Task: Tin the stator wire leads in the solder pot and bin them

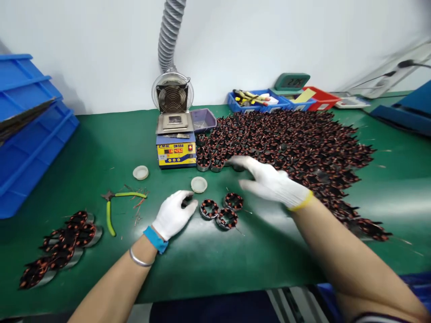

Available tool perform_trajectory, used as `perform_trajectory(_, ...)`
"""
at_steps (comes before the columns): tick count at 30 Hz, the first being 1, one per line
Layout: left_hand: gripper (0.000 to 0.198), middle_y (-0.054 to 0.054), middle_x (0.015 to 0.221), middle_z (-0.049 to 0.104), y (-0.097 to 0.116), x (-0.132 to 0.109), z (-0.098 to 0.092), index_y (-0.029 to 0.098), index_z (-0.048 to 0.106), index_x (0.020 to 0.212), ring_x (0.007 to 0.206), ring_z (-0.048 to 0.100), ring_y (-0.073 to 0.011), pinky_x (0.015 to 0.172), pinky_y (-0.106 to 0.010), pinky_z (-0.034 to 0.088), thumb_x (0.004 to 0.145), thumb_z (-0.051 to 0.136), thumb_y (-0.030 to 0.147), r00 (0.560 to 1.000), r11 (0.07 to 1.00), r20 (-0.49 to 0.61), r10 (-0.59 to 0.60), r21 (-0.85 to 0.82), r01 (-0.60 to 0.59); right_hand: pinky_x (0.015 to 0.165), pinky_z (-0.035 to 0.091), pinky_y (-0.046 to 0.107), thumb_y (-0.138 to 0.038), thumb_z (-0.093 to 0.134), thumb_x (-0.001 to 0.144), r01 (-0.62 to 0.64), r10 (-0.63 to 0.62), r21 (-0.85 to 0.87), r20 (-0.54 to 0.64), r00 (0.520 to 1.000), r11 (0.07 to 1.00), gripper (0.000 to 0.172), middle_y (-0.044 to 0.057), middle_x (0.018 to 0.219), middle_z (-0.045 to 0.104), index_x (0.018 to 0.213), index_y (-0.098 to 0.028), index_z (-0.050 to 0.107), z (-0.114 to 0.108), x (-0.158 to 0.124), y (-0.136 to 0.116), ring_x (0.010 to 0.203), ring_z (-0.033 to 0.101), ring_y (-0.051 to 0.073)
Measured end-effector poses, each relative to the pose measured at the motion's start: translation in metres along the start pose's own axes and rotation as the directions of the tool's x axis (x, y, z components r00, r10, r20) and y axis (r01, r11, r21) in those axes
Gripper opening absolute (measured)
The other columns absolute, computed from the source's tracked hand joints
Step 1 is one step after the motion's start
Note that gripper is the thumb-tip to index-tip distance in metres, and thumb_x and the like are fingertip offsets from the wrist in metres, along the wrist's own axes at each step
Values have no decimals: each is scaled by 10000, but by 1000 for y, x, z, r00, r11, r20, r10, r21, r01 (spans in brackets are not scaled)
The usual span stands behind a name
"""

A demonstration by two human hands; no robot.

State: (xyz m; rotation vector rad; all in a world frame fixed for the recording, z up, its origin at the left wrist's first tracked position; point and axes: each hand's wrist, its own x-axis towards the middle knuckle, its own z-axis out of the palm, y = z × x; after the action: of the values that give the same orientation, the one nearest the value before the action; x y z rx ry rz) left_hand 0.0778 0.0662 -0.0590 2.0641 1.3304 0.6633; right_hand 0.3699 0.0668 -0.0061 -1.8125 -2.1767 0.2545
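My left hand [175,214], in a white glove, rests on the green table with thumb and fingers curled around something dark that I cannot make out. Just right of it stand three motor stators with copper windings: a near-left stator [203,211], a back stator [233,194] and a front stator [226,227]. My right hand [266,180], also gloved and slightly blurred, is stretched out with thumb and fingers apart. Its fingertips are at the front edge of a large mass of stators [289,139], over a dark stator partly hidden beneath them.
A yellow-blue solder pot [177,154] stands under a fan and grey hose [170,36]. Two small white dishes, a front dish [199,185] and a left dish [140,172], lie nearby. Green-handled cutters [109,215], several stators [67,242] and blue crates [37,148] are at left.
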Motion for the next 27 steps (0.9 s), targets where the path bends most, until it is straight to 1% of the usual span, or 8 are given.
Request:
perform_trajectory(5,232,-86,1033,769,2,2,-3,189,712,1017,967,714,-241,933,-387,564,876,591,329,994,988,-76,-83,-138,72,1157,408,584,-239,669,804,52,-56,-189,-16,998,981,270,145,1448,570,1049,-191,771,28,59,-21,1412,440,416)
perform_trajectory(9,356,-120,1055,750,8,2,-10,161,686,1052,932,692,-232,911,-382,546,823,634,429,974,937,-146,-175,-327,119,1170,374,629,-244,689,806,94,-93,-147,13,996,985,202,129,1477,547,965,-177,793,22,56,-25,1470,350,444)
perform_trajectory(11,552,-131,1092,728,13,0,-15,144,624,1179,772,665,-180,748,-328,553,770,702,507,969,855,-80,-232,-492,164,1175,370,633,-256,702,799,208,-206,-54,31,978,977,230,122,1503,528,993,-178,795,10,43,-36,1488,331,434)
perform_trajectory(13,820,-118,1041,717,20,-6,-21,139,513,1332,583,584,-119,529,-258,469,706,764,605,972,725,133,-195,-647,234,1188,349,637,-257,701,805,397,-401,85,31,916,914,238,117,1519,515,1017,-204,796,1,28,-55,1506,319,410)
perform_trajectory(15,963,-65,872,695,27,-14,-27,122,480,1361,479,507,-90,424,-218,354,647,801,684,935,611,349,-66,-726,314,1178,375,626,-253,699,812,566,-575,200,-11,818,800,240,107,1507,531,1031,-245,795,-3,14,-77,1494,363,381)
perform_trajectory(17,904,0,710,624,34,-22,-32,112,552,1256,445,466,-78,408,-204,317,621,832,691,915,536,404,3,-773,340,1136,454,581,-252,702,811,638,-631,222,-110,768,738,277,111,1463,572,1076,-264,781,-3,1,-96,1429,466,353)
perform_trajectory(22,727,-36,904,674,42,-29,-36,168,600,1180,606,578,-101,542,-216,456,604,918,476,978,365,179,-111,-907,207,929,602,449,-228,628,885,682,-622,63,-358,697,728,276,96,1059,753,1132,-307,722,1,-15,-116,1019,712,257)
perform_trajectory(27,717,-106,1203,696,42,-25,-32,189,627,1218,869,687,-210,633,-252,519,550,873,281,981,286,171,-90,-939,190,768,623,395,-159,589,888,696,-623,-8,-453,638,718,256,74,946,761,1081,-300,680,4,-15,-116,882,735,229)
